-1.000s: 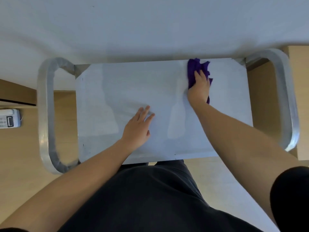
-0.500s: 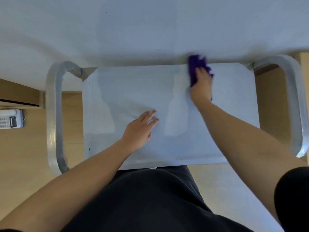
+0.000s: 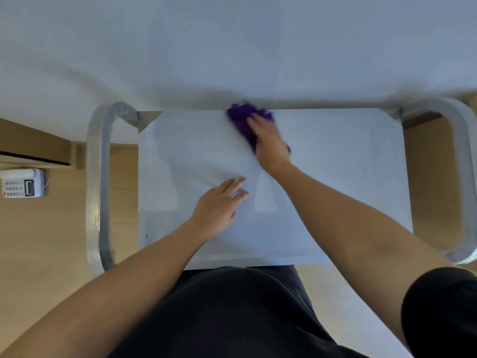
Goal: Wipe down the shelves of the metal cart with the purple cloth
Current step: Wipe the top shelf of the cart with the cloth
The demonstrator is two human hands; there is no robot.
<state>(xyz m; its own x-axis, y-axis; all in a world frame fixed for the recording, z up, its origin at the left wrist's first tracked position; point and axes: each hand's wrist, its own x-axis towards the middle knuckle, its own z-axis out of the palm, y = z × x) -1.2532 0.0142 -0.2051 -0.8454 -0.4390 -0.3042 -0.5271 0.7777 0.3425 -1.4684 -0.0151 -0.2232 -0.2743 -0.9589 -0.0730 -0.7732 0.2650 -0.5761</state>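
Right-hand fingers (image 3: 254, 122): stretched forward and laid flat on top of the purple cloth (image 3: 240, 123), pressing it down onto the shelf rather than curling round it; the outline is motion-blurred, so I cannot tell where the thumb lies. Right hand (image 3: 271, 143) covers the near half of the cloth, and bunched purple fabric shows past the fingertips and along the hand's left edge. The cloth sits at the far edge of the top shelf (image 3: 335, 177), about midway along its length, touching or just short of the line where the shelf meets the wall (image 3: 232, 47). Left-hand fingers (image 3: 236, 184): straight, slightly spread, resting flat on the bare shelf and holding nothing. Left hand (image 3: 219, 205) lies palm down near the shelf's centre, nearer the person than the right hand and apart from the cloth. Both forearms are bare and reach in from the near edge; a dark sleeve (image 3: 438, 313) shows at the right upper arm, and dark clothing (image 3: 232, 319) fills the lower middle of the view, close against the near edge of the shelf. The shelf surface is pale, flat metal with faint reflections. The metal cart has a rounded tubular handle at each end: left handle (image 3: 99, 189) and right handle (image 3: 463, 177). The cart stands on a wooden floor (image 3: 51, 241) against the white wall. A white desk telephone (image 3: 22, 183) lies on the floor well to the left of the cart.
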